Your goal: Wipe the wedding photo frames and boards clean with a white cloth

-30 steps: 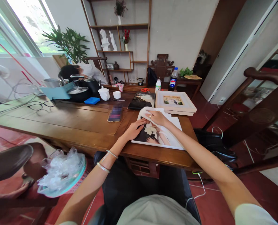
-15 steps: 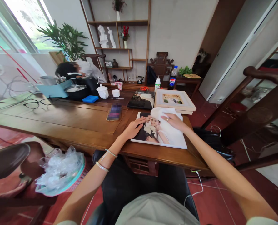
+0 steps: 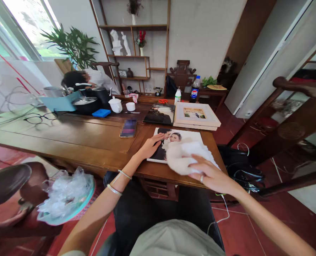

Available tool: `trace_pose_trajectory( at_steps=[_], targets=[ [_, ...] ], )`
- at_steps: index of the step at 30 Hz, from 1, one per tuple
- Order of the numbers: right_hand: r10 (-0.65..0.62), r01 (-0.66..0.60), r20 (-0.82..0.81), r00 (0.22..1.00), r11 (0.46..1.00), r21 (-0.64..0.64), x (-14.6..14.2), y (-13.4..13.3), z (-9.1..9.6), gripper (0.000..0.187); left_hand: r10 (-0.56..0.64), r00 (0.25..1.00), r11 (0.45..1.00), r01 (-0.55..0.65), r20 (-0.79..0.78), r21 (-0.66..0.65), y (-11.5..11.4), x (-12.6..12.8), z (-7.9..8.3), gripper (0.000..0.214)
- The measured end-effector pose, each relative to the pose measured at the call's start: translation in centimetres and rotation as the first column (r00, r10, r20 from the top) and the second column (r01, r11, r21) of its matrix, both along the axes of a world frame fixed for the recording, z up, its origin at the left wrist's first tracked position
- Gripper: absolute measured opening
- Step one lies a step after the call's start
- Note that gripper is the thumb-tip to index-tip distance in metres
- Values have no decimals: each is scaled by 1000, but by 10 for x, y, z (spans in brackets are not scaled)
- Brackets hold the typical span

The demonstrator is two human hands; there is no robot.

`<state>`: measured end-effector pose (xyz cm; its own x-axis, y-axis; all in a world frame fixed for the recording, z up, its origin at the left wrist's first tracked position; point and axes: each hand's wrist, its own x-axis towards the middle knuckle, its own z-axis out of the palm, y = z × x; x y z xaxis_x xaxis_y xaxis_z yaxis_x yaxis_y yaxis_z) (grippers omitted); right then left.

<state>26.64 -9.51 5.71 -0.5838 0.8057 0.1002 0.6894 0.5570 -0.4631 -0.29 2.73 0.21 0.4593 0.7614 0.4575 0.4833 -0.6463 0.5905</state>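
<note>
A photo album [image 3: 160, 151] with a couple in wedding dress on its cover lies flat near the table's front edge. My left hand [image 3: 150, 145] rests on the left part of the cover with its fingers stretched out. My right hand [image 3: 204, 171] is closed on a white cloth [image 3: 186, 156], which lies bunched over the lower right of the cover and hides much of the picture there. Just behind are a dark album [image 3: 159, 113] and a stack of pale boxes with a framed photo [image 3: 196, 115] on top.
On the wooden table [image 3: 99, 138] are a phone [image 3: 128, 128], a white teapot [image 3: 115, 105], a small cup [image 3: 130, 106], a blue box [image 3: 101, 113], glasses [image 3: 39, 118] and bottles [image 3: 194, 89]. A basket of plastic bags [image 3: 67, 199] stands at the lower left. Another person [image 3: 102, 80] leans at the far side.
My right hand has drawn the white cloth from the album's upper edge down toward its lower right and the table's front edge. My left hand has stayed on the cover.
</note>
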Motion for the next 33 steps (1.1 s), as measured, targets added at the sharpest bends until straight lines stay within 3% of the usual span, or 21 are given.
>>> trace_pose_trajectory(
  at_steps=[2, 4, 8, 13, 17, 21, 25, 29, 31, 33],
  targets=[
    [101, -102, -20, 995, 993, -66, -8, -6, 9, 31, -13, 1000, 1000, 13, 0, -5, 0, -1, 0, 39],
    [117, -121, -53, 992, 990, -80, -12, 3, 11, 32, -20, 1000, 1000, 20, 0, -13, 0, -1, 0, 39],
    [107, -114, -146, 984, 993, -39, -11, 55, 5, 33, -9, 1000, 1000, 9, 6, -13, 2, -2, -2, 39],
    [32, -11, -203, 979, 995, 103, -17, 121, -1, 32, -15, 1000, 1000, 15, 19, 5, 4, -3, -5, 39],
    [-81, 103, -115, 990, 974, 203, -29, 140, -4, 30, -17, 1000, 1000, 17, 12, 3, 4, -3, -5, 39],
    [-117, 112, -3, 993, 948, 299, -38, 117, -7, 26, -17, 999, 1000, 17, 27, -5, 4, -2, -4, 38],
    [-1, -14, 49, 999, 951, 310, -42, 58, -3, 27, -1, 999, 1000, 2, 32, -11, 2, 0, -2, 38],
    [115, -120, 38, 993, 970, 212, -45, 1, 6, 25, -10, 1000, 1000, 11, 27, -6, -1, 0, 1, 38],
    [125, -128, 27, 992, 975, 182, -45, -9, 8, 25, -16, 999, 1000, 16, 28, -7, -1, 0, 2, 38],
    [96, -97, 13, 995, 981, 167, -43, 0, 7, 27, -19, 999, 1000, 19, 28, -9, -1, 0, 2, 38]
  ],
)
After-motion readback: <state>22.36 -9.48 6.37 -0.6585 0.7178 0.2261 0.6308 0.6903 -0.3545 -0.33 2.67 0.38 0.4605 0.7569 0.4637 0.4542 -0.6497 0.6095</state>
